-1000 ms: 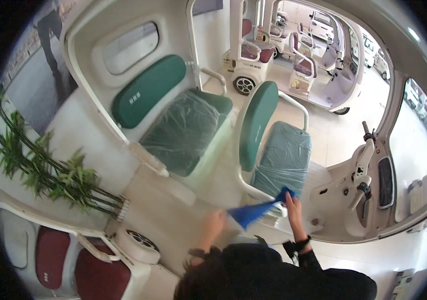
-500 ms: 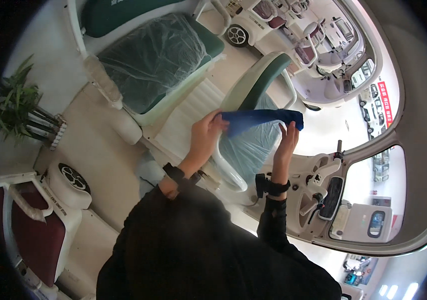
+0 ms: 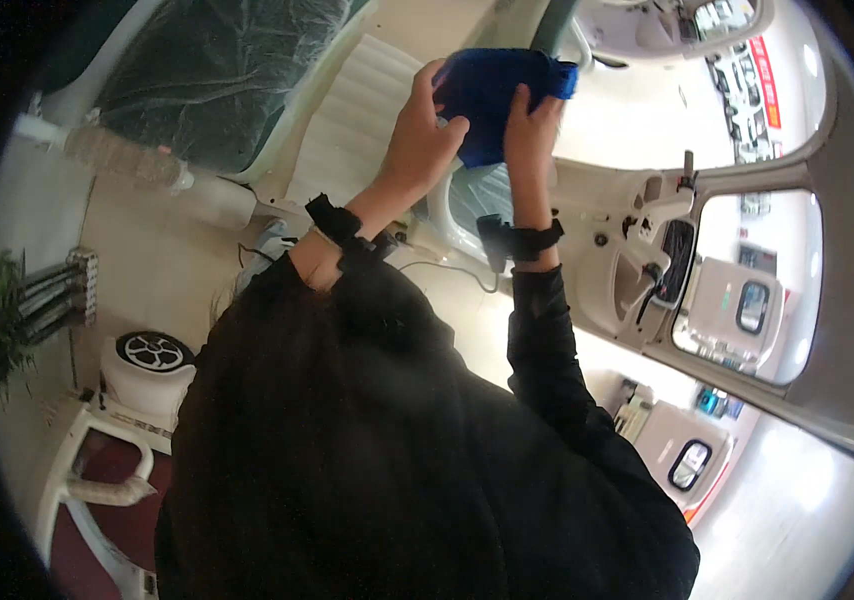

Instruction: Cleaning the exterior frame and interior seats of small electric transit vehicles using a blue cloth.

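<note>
Cloth (image 3: 482, 100): deep blue, soft, roughly squared, right end bunched in folds, lower corner drooping. Held up between both hands, over the front seat (image 3: 482, 200); cannot tell if touching. Left hand (image 3: 422, 140) grasps its left edge; right hand (image 3: 532, 125) grips the right end, thumb on top. Ribbed floor (image 3: 362, 110) left of the cloth. Handlebar (image 3: 662, 210) well apart, rightward. Door opening (image 3: 637, 120) just beyond the right hand.
</note>
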### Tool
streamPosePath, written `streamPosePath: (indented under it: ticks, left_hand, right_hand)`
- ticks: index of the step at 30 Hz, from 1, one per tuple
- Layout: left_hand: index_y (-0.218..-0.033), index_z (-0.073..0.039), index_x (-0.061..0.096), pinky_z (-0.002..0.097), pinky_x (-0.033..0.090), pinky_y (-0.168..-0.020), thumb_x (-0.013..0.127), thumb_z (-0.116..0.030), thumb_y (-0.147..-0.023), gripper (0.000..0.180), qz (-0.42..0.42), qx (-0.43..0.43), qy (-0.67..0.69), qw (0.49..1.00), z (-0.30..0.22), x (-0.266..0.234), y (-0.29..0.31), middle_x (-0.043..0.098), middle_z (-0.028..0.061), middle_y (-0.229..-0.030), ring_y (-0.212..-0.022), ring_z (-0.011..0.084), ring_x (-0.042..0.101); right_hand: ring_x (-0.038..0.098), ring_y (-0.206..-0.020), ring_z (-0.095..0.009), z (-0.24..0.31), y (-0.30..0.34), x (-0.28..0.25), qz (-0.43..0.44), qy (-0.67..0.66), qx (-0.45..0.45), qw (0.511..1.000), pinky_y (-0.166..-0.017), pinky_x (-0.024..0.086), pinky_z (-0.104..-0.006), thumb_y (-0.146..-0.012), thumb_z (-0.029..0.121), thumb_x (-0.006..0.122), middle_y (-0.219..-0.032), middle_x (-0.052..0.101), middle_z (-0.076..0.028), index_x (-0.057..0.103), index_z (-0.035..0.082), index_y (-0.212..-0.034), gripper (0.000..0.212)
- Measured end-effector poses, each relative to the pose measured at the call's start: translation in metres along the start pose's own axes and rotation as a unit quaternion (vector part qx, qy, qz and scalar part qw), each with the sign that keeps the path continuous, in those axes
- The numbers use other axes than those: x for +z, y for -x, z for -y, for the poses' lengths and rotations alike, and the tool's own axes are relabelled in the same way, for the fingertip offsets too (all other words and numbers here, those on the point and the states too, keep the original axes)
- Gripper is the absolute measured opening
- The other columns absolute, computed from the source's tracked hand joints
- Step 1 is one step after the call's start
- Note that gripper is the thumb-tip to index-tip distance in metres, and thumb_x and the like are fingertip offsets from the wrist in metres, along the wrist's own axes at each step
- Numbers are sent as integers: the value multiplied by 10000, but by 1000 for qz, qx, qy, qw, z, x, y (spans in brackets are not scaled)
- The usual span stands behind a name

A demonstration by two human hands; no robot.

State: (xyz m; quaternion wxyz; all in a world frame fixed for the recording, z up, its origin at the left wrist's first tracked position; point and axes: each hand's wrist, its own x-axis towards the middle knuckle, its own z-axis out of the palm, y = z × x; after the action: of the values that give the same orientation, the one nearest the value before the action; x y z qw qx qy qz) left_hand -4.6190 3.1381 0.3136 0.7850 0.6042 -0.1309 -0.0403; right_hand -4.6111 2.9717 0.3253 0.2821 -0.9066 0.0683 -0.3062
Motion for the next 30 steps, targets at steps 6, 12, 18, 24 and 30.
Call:
streamPosePath:
  ticks: [6,12,18,24,30]
  left_hand:
    - [-1423,80,235,415,342,-1064,528,-332,-931,706,45,-56,-50,996,20,24,-20,395,328,-1388,-1292,423,410]
    - [-1379,129,291,447,377,-1025,476,-388,-962,689,21,104,-105,989,35,53,-79,420,348,-1348,-1208,473,458]
    - [-1388,121,306,448,327,-1073,414,-393,-978,666,30,182,-221,958,52,71,-165,440,357,-1328,-1251,455,431]
    - [-1416,114,245,475,392,-1024,396,-449,-973,732,31,79,-290,953,48,91,-222,468,366,-1289,-1202,470,472]
    - [-1362,133,283,490,427,-970,393,-448,-976,706,86,78,-329,937,57,102,-280,514,373,-1207,-1115,484,524]
  right_hand:
    - [401,-1162,-519,15,35,3,-4,8,0,1000,-1023,322,-512,-883,185,627,-1274,414,-335,373,-100,-1293,560]
    - [386,-1187,-534,-6,-10,6,24,21,9,999,-1025,327,-519,-898,222,612,-1297,394,-347,325,-87,-1341,612]
    - [447,-1157,-530,-59,-98,27,108,67,76,989,-1017,358,-494,-990,267,433,-1244,476,-381,358,-140,-1314,525]
    - [496,-1090,-514,-94,-173,55,150,257,-7,955,-956,396,-504,-971,248,433,-1174,519,-359,400,-117,-1288,484]
    - [538,-1028,-485,-132,-240,80,174,379,-93,904,-902,426,-505,-943,220,453,-1110,560,-330,453,-97,-1249,440]
